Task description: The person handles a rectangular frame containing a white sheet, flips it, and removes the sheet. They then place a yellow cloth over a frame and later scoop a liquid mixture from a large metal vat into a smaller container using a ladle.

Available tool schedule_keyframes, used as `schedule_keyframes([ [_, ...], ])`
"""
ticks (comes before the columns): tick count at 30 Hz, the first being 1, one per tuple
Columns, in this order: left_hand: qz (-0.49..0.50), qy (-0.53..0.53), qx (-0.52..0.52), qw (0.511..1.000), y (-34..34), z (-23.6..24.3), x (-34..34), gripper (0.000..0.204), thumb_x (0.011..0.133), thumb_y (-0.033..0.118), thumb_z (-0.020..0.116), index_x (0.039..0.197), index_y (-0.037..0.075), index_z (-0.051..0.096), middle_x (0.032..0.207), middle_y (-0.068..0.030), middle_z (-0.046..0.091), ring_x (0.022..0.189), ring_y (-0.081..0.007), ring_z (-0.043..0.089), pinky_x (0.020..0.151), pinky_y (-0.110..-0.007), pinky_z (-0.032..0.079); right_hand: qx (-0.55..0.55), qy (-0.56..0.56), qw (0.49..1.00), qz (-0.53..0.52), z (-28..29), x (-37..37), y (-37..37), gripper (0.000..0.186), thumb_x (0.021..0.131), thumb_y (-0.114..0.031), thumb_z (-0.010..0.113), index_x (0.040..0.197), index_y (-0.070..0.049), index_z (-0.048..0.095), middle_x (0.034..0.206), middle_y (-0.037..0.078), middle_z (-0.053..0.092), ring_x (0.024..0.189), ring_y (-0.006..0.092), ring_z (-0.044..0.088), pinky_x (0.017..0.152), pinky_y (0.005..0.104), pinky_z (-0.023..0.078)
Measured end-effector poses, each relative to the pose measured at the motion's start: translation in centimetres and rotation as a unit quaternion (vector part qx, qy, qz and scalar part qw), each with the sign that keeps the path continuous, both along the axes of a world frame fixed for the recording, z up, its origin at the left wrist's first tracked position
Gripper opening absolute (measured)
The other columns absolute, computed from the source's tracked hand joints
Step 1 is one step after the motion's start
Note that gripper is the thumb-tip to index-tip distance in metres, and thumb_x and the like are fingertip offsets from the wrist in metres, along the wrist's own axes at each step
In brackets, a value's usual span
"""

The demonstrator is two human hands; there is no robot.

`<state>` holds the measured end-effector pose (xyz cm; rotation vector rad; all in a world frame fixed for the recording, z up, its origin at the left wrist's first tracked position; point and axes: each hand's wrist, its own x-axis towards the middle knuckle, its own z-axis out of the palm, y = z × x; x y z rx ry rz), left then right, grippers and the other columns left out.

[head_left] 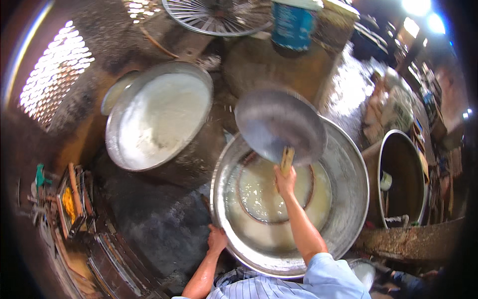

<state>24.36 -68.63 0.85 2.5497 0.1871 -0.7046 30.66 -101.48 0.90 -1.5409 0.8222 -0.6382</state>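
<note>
My right hand [286,181] is closed around the short wooden handle of a wide, round metal pan [279,124]. This pan is held over the far side of a large metal pot [348,199]. Inside the pot is a pale, cloudy liquid [294,231], and a brown ring [251,218] shows at its surface around a bubbly patch. My left hand [217,239] grips the pot's rim at its near left, its fingers partly hidden. Part of the pot's far rim is hidden behind the raised pan.
A second large vessel [162,119] of whitish, foamy liquid stands at the far left. To the right is a deep tub [403,169] with a small white cup-like thing in it. A blue bucket [294,27] and a round metal grille [219,17] are at the back. Wooden pieces [114,264] lie at left.
</note>
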Motion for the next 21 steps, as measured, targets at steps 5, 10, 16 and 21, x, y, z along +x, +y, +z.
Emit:
schedule_keyframes([
  [5, -0.038, -0.029, -0.028, 0.998, -0.1, 0.3, 0.0, 0.061, 0.089, 0.019, 0.051, 0.126, -0.020, 0.024, 0.097, -0.0368, 0.058, 0.092, -0.0496, 0.059, 0.084, -0.049, 0.046, 0.039, 0.298, 0.953, -0.048, -16.0, -14.3, -12.9, 0.020, 0.079, -0.010, 0.067, 0.093, -0.006, 0.054, 0.071, 0.007, 0.057, 0.055, 0.0163, 0.056, 0.045, 0.0327, 0.046],
  [10, -0.010, -0.021, 0.024, 0.999, -0.3, 0.6, -0.7, 0.070, 0.090, 0.022, 0.052, 0.132, -0.022, 0.018, 0.111, -0.0401, 0.052, 0.106, -0.0464, 0.054, 0.092, -0.043, 0.042, -0.115, 0.467, 0.871, -0.096, -18.7, -15.9, -18.8, 0.044, 0.073, -0.021, 0.068, 0.099, 0.006, 0.046, 0.085, 0.031, 0.062, 0.084, 0.0463, 0.062, 0.075, 0.0496, 0.051],
  [16, 0.027, 0.019, -0.002, 0.999, -1.2, 0.4, 0.4, 0.073, 0.091, 0.024, 0.053, 0.133, -0.023, 0.015, 0.122, -0.0408, 0.045, 0.116, -0.0459, 0.047, 0.099, -0.041, 0.037, -0.031, 0.451, 0.887, -0.097, -29.7, -17.6, -12.7, 0.029, 0.077, -0.014, 0.063, 0.097, 0.004, 0.051, 0.069, 0.022, 0.062, 0.061, 0.0401, 0.062, 0.055, 0.0456, 0.051],
  [21, 0.031, 0.007, -0.033, 0.999, -2.6, 1.3, 1.0, 0.071, 0.090, 0.022, 0.055, 0.131, -0.023, 0.018, 0.121, -0.0372, 0.047, 0.114, -0.0436, 0.049, 0.100, -0.040, 0.035, 0.419, 0.273, 0.865, 0.043, -36.6, -19.6, -4.4, 0.011, 0.077, -0.003, 0.059, 0.079, -0.006, 0.049, 0.060, 0.005, 0.050, 0.041, 0.0182, 0.048, 0.037, 0.0324, 0.041],
])
